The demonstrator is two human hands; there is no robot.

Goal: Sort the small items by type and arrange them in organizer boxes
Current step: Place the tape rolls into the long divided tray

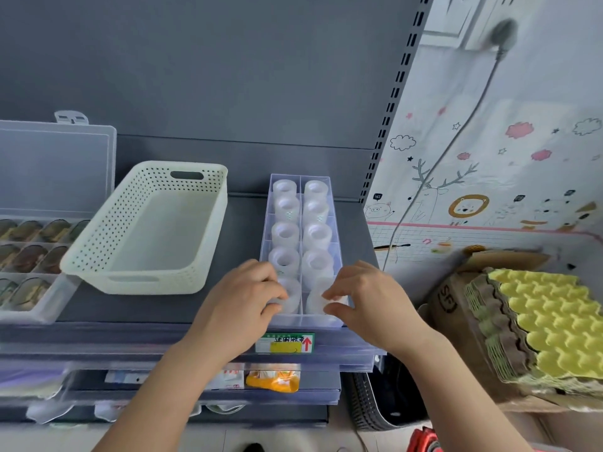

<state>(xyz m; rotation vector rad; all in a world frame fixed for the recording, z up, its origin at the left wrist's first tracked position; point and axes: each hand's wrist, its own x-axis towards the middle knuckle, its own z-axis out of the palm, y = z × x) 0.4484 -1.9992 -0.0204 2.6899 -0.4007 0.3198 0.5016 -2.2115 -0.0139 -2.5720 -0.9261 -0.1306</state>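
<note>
Grey shelf (pixel 243 228), three containers on it.
I take the white perforated basket (pixel 107 230) as my marker, sitting mid-shelf at an angle. Just right of it I see a clear organizer box (pixel 293 321) filled with white rolls (pixel 285 234). Left of it, touching its corner, is a clear compartment case (pixel 55 164) with its lid up. A label (pixel 284 343) sits on the front rail, right of the basket.

A green and white price tag (pixel 285 343) on the near shelf edge, just below the clear organizer box (pixel 301 321), carries handwritten Chinese characters, hard to make out, and a red up arrow. At right, the cardboard box (pixel 450 305) shows "SF" in black.
</note>
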